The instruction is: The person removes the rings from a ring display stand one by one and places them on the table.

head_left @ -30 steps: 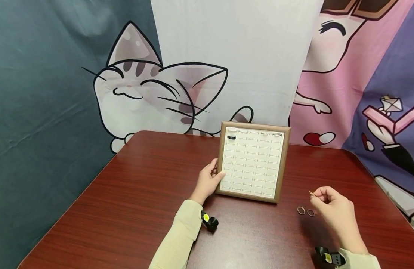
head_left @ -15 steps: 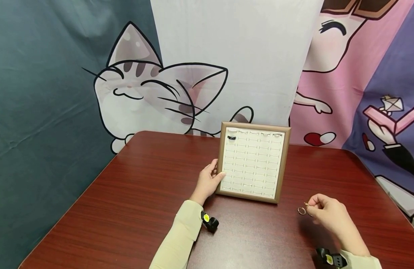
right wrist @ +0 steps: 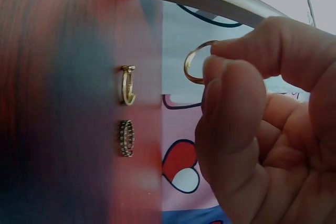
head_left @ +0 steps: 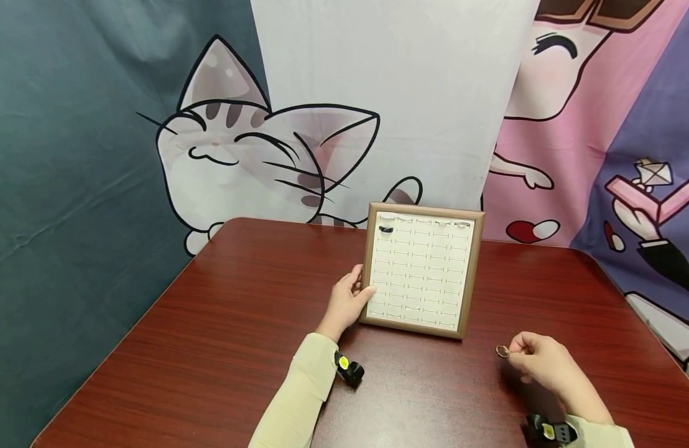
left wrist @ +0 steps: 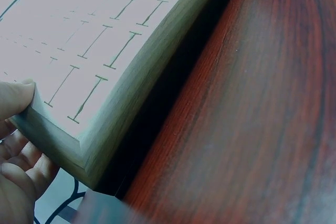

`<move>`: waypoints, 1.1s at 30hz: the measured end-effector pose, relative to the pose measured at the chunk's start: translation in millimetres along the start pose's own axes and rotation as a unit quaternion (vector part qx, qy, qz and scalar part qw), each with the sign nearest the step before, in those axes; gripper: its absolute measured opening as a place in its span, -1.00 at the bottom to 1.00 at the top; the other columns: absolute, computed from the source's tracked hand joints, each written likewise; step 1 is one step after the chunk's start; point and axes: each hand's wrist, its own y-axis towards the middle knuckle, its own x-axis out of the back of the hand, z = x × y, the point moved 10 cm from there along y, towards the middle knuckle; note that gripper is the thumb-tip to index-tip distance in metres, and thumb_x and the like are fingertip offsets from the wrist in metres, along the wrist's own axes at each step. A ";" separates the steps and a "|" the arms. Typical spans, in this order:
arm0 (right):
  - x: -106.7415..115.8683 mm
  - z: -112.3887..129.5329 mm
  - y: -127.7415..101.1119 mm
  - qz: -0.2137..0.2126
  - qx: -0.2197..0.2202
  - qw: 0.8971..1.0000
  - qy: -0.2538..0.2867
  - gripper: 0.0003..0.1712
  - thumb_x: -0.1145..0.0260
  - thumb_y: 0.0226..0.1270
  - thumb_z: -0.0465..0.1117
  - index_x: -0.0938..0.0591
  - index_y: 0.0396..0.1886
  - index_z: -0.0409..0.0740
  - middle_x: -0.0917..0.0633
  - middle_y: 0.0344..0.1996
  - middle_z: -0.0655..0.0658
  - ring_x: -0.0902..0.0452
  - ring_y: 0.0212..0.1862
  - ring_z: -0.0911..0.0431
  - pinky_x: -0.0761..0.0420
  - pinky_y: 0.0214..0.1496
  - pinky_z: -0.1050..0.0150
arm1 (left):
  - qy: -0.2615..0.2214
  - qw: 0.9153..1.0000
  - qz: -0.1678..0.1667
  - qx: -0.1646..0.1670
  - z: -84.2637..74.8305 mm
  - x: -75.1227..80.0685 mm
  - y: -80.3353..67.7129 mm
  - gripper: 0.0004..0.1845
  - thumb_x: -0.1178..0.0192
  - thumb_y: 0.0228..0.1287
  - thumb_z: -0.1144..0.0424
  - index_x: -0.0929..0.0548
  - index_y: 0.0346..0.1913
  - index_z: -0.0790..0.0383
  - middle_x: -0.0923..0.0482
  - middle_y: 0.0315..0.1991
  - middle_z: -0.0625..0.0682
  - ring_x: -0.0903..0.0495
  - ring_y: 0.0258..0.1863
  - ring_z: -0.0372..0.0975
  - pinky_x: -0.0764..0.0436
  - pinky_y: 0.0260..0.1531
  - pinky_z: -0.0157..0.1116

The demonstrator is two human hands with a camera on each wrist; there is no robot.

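Note:
My left hand (head_left: 346, 302) grips the left edge of a wood-framed ring display board (head_left: 414, 274), thumb on the white front and fingers behind. The board stands tilted back on the table. Between thumb and index finger, my right hand (head_left: 546, 361) pinches a thin gold ring (right wrist: 187, 66) above the table. In the right wrist view, an open-ended gold ring (right wrist: 125, 87) and a dark beaded ring (right wrist: 122, 137) stand on the tabletop beside that hand. Only one table ring shows in the head view; the hand hides the other.
A black ring (head_left: 386, 229) sits in the board's upper left slot, and a silvery ring (head_left: 462, 224) in the top right. The dark red wooden table (head_left: 221, 323) reaches back to a printed cloth backdrop (head_left: 389, 93) with cartoon figures.
My right hand has moved down and left with the gold ring, and now covers one of the two table rings in the head view. The left hand and board have stayed put.

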 end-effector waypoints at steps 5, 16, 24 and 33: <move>-6.9 -4.9 2.1 0.021 0.001 1.000 -0.002 -0.95 -0.21 -0.02 -0.36 -0.50 -0.51 -0.23 -0.47 -0.64 0.00 -0.41 -0.59 0.22 -0.56 -0.56 0.34 | 0.005 1.000 0.001 -0.003 -0.2 -0.1 0.1 -0.44 -0.25 0.15 0.37 -0.39 0.24 0.39 -0.53 -0.04 0.24 -0.53 -0.07 -0.05 -0.58 -0.05 -0.20; -14.3 -9.4 4.6 0.040 0.002 0.999 -0.019 -0.92 -0.23 -0.07 -0.35 -0.47 -0.58 -0.18 -0.45 -0.69 0.02 -0.43 -0.65 0.19 -0.54 -0.61 0.35 | -0.015 1.000 0.003 -0.003 2.2 -1.2 0.9 -0.42 -0.25 0.16 0.36 -0.36 0.26 0.40 -0.51 -0.01 0.27 -0.52 -0.05 -0.02 -0.57 -0.02 -0.15; -17.1 -14.7 5.5 0.042 -0.010 0.999 -0.023 -0.92 -0.21 -0.08 -0.36 -0.46 -0.61 -0.17 -0.44 -0.72 0.02 -0.43 -0.67 0.16 -0.52 -0.63 0.34 | -0.010 1.000 0.009 0.012 -9.5 0.4 -1.9 -0.42 -0.21 0.17 0.42 -0.33 0.26 0.47 -0.50 0.00 0.31 -0.51 -0.03 0.01 -0.55 0.00 -0.11; -17.2 -16.1 6.4 0.037 -0.007 0.999 -0.036 -0.88 -0.23 -0.04 -0.36 -0.45 -0.63 -0.17 -0.42 -0.73 0.03 -0.42 -0.67 0.16 -0.52 -0.64 0.34 | -0.006 1.000 0.012 -0.010 -40.7 6.4 -11.4 -0.48 -0.19 0.15 0.48 -0.37 0.19 0.55 -0.51 -0.09 0.35 -0.53 -0.09 0.06 -0.56 -0.06 -0.05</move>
